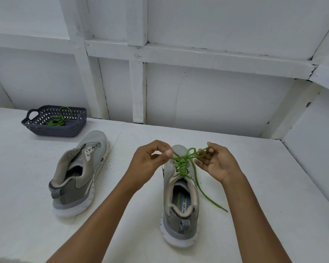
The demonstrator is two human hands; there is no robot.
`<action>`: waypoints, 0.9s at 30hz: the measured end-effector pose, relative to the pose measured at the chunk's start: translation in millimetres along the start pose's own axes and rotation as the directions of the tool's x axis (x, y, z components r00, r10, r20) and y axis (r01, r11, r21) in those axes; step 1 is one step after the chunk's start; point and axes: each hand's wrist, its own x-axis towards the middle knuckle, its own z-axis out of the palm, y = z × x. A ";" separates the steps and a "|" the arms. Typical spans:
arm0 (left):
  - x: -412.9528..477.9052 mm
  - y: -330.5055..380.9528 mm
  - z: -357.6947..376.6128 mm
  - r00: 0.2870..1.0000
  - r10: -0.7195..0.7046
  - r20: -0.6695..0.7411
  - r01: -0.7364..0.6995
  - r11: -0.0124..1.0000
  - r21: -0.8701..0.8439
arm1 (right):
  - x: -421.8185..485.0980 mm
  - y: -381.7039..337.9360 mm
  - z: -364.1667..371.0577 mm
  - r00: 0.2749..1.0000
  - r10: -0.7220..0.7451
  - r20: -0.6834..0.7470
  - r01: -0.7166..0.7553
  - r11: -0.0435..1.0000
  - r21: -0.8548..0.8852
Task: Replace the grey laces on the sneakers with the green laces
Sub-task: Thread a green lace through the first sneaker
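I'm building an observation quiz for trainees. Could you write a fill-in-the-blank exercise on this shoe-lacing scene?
1. The left hand and right hand each pinch the lace of the right sneaker; its colour is ____.
2. A spare lace lies in the dark ____ at far left.
3. The left sneaker has ____ lace in its eyelets.
Missing words: green; basket; no.

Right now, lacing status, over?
Left grip pinches green lace, right grip holds its loop. Right sneaker laced green, bow unfinished. Left sneaker unlaced; spare green lace in basket. Nothing in the way.
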 end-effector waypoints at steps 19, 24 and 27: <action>-15.1 -17.6 -32.5 0.937 -0.348 0.032 0.329 0.845 -0.422 | 4.8 20.1 -26.5 0.999 -0.024 -0.024 0.028 0.980 0.199; -11.2 -17.7 -25.3 0.883 -0.467 0.045 0.372 0.639 -0.674 | 7.2 34.0 -28.6 0.998 0.002 -0.057 0.005 0.991 0.132; -6.7 -23.9 -19.1 0.853 -0.521 0.024 0.343 0.525 -0.779 | 6.3 36.7 -25.5 0.999 0.006 -0.040 0.000 0.992 0.127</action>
